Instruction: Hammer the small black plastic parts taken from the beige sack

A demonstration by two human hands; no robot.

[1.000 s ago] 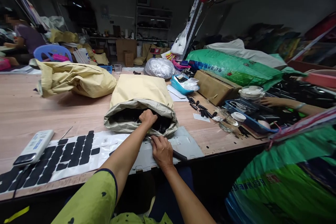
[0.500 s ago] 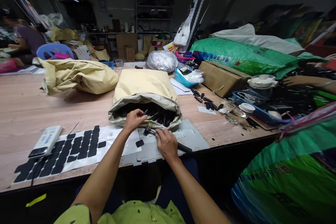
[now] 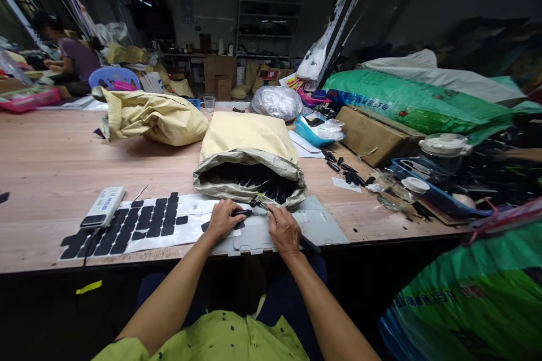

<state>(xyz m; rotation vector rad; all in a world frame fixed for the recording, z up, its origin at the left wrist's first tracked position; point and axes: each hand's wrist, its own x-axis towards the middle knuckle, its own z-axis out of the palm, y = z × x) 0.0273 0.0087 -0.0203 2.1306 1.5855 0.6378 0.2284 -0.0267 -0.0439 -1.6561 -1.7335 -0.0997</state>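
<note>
My left hand (image 3: 223, 218) is closed on a small black part (image 3: 240, 213), pressing it down on the grey plastic plate (image 3: 322, 225) at the table's near edge. My right hand (image 3: 283, 229) grips a small hammer (image 3: 259, 202) by its black handle, the head raised just in front of the open woven sack (image 3: 249, 172) full of black parts. A white sheet of black adhesive pads (image 3: 139, 224) lies just left of my left hand.
A white remote-like device (image 3: 104, 206) rests on the sheet's left end. A second tan sack (image 3: 152, 118), a cardboard box (image 3: 366, 135), a blue tray (image 3: 423, 186), loose black parts (image 3: 345, 172) and green bags (image 3: 406, 101) crowd the table. Another person (image 3: 70, 59) sits far left.
My left hand came out of the sack with a black part and set it down on the grey plate. My right hand kept the hammer and shifted slightly right.
</note>
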